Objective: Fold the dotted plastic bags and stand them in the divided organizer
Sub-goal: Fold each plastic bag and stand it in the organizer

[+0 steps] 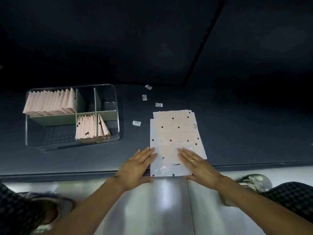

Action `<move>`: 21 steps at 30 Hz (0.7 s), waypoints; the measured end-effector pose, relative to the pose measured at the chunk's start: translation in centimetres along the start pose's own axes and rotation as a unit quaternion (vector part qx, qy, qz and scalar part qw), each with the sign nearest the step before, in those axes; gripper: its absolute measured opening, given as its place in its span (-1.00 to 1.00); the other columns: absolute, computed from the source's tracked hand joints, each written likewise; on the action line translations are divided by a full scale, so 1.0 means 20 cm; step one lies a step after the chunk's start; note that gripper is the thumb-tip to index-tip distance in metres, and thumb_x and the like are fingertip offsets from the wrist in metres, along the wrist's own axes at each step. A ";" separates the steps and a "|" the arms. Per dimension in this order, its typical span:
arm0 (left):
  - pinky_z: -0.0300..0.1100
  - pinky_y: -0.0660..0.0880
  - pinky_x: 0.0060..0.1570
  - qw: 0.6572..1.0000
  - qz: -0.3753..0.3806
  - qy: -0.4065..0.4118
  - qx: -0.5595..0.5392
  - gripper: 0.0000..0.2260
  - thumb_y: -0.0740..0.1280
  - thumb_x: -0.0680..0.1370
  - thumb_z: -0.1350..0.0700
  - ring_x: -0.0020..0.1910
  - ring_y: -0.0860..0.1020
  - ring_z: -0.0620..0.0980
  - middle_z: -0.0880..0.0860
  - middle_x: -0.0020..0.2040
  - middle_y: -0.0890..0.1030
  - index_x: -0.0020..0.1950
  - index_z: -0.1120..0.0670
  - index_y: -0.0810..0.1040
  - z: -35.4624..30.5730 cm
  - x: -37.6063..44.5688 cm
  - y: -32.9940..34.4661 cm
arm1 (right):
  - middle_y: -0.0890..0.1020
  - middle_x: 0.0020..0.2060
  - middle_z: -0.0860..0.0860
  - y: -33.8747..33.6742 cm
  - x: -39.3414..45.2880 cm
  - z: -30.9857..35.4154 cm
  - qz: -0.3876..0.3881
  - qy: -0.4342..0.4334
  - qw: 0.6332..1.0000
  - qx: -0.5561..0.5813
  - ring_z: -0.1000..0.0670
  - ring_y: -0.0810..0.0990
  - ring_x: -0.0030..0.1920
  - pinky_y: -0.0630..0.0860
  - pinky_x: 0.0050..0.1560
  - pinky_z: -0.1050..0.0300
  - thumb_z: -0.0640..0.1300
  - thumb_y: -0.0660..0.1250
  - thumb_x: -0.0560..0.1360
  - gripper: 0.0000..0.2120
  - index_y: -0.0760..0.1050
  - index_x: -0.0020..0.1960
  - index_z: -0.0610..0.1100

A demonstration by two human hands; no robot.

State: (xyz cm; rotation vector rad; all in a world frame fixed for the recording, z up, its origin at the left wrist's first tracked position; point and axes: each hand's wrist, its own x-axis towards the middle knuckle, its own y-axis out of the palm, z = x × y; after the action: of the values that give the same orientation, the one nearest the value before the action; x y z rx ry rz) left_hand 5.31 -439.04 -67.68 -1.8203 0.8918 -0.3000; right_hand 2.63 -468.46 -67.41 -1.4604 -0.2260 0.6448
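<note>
Dotted plastic bags (176, 133): thin, limp, likely slippery. Your left hand (137, 167) and right hand (198, 164) lie flat, fingers spread; pinch the edge nearest your palms.

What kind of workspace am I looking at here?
Probably a packing or sorting bench, not a home table: a dark worktop, a clear divided organizer part-filled with folded bags, a stack of flat dotted bags, and loose barcode labels.

4 barcode stickers (136, 123) scattered on dark table (237, 124), shoes below.
</note>
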 end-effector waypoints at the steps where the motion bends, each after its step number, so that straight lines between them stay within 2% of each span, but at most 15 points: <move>1: -0.27 -0.43 0.37 1.000 0.014 -0.003 0.017 -0.23 0.25 0.51 -0.22 0.47 -0.32 -0.12 -0.08 0.52 -0.25 0.55 0.00 -0.10 0.01 0.01 0.03 | 0.11 0.49 -0.10 0.00 0.00 -0.01 -0.009 -0.018 1.000 -0.003 -0.15 0.10 0.49 -0.04 0.50 0.05 0.07 0.40 0.46 -0.22 0.14 0.49 -0.24; 4: -0.23 -0.48 0.35 0.999 0.007 0.001 0.044 -0.27 0.23 0.53 -0.22 0.48 -0.29 -0.13 -0.10 0.53 -0.20 0.55 -0.02 -0.07 0.03 0.02 0.06 | 0.16 0.48 -0.07 -0.02 -0.01 -0.04 -0.017 -0.039 0.995 0.090 -0.12 0.07 0.49 0.08 0.47 0.00 -0.19 0.33 0.52 -0.45 0.26 0.46 -0.17; 5: -0.20 -0.46 0.37 0.999 -0.007 0.001 0.043 -0.30 0.22 0.53 -0.23 0.51 -0.21 -0.11 -0.09 0.55 -0.12 0.55 -0.03 -0.01 0.04 0.02 0.06 | 0.27 0.44 -0.07 -0.03 0.00 -0.05 -0.036 -0.038 0.990 0.129 -0.10 0.17 0.47 0.15 0.45 0.05 -0.24 0.31 0.53 -0.55 0.37 0.40 -0.16; 6: -0.18 -0.42 0.39 0.999 -0.023 0.000 0.035 -0.33 0.23 0.52 -0.23 0.53 -0.12 -0.09 -0.09 0.55 -0.01 0.54 -0.03 0.06 0.05 0.02 0.06 | 0.40 0.38 -0.06 -0.05 0.01 -0.05 -0.053 -0.023 0.985 0.165 -0.05 0.31 0.42 0.22 0.42 0.19 -0.26 0.30 0.53 -0.64 0.48 0.32 -0.16; 8: -0.23 -0.27 0.44 0.999 -0.046 -0.014 -0.007 -0.37 0.25 0.50 -0.25 0.51 0.04 -0.11 -0.12 0.52 0.17 0.50 -0.08 0.19 0.06 0.03 0.04 | 0.61 0.17 0.02 -0.13 0.06 -0.05 -0.050 0.052 0.964 0.255 0.12 0.53 0.20 0.30 0.25 0.44 -0.23 0.29 0.55 -0.79 0.61 0.14 -0.10; 9: -0.27 -0.15 0.45 0.997 -0.056 -0.028 -0.039 -0.39 0.26 0.48 -0.27 0.49 0.10 -0.14 -0.13 0.48 0.24 0.48 -0.10 0.23 0.05 0.04 0.03 | 0.67 0.00 0.10 -0.17 0.10 -0.06 -0.045 0.091 0.946 0.308 0.20 0.57 0.03 0.36 0.09 0.46 -0.20 0.30 0.55 -0.84 0.64 0.02 -0.03; 11: -0.29 0.12 0.36 0.986 -0.080 -0.071 -0.129 -0.44 0.31 0.46 -0.25 0.39 0.26 -0.14 -0.11 0.36 0.41 0.42 -0.12 0.32 0.04 0.07 0.00 | 0.60 -0.33 0.25 -0.25 0.19 -0.10 -0.055 0.161 0.906 0.387 0.25 0.51 -0.31 0.38 -0.22 0.40 -0.13 0.33 0.53 -0.86 0.57 -0.16 0.06; 12: -0.27 0.24 0.30 0.975 -0.092 -0.097 -0.175 -0.48 0.34 0.46 -0.22 0.32 0.33 -0.13 -0.11 0.27 0.47 0.38 -0.12 0.36 0.04 0.09 -0.02 | 0.57 -0.40 0.23 -0.28 0.24 -0.13 -0.066 0.182 0.888 0.417 0.25 0.47 -0.38 0.35 -0.30 0.39 -0.12 0.35 0.51 -0.90 0.56 -0.18 0.01; 14: -0.20 0.38 0.16 0.950 -0.105 -0.153 -0.252 -0.55 0.37 0.47 -0.15 0.18 0.44 -0.13 -0.15 0.08 0.55 0.32 -0.13 0.39 0.03 0.14 -0.06 | 0.59 -0.32 0.12 -0.32 0.34 -0.18 -0.081 0.200 0.860 0.463 0.18 0.49 -0.33 0.39 -0.27 0.29 -0.11 0.37 0.50 -0.88 0.55 -0.15 -0.16; 16: -0.24 0.44 0.03 0.920 -0.124 -0.200 -0.314 -0.56 0.39 0.48 -0.09 -0.01 0.52 -0.16 -0.14 -0.06 0.61 0.32 -0.11 0.36 0.02 0.18 -0.08 | 0.54 -0.32 -0.01 -0.32 0.45 -0.21 -0.081 0.236 0.850 0.464 0.05 0.48 -0.30 0.37 -0.26 0.17 -0.09 0.37 0.50 -0.80 0.50 -0.22 -0.20; 19: -0.43 0.37 -0.23 0.878 -0.152 -0.257 -0.373 -0.51 0.39 0.50 0.02 -0.22 0.52 -0.24 -0.12 -0.26 0.62 0.37 0.00 0.30 0.03 0.24 -0.07 | 0.34 -0.41 -0.05 -0.29 0.58 -0.24 -0.072 0.278 0.860 0.421 0.01 0.30 -0.36 0.21 -0.31 0.14 -0.06 0.37 0.50 -0.66 0.32 -0.34 -0.16; 21: -0.33 0.39 -0.22 0.864 -0.164 -0.285 -0.381 -0.49 0.37 0.52 0.06 -0.21 0.54 -0.15 -0.11 -0.29 0.61 0.40 0.04 0.26 0.03 0.27 -0.07 | 0.24 -0.43 -0.03 -0.27 0.65 -0.26 -0.075 0.300 0.860 0.406 0.02 0.20 -0.37 0.12 -0.34 0.12 -0.05 0.36 0.50 -0.57 0.18 -0.38 -0.11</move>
State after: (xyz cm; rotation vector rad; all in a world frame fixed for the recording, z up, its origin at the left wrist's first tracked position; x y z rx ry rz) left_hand 9.97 -442.10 -67.83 -2.5952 0.2634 0.4493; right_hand 17.21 -465.80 -65.94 -0.7415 0.3894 0.0840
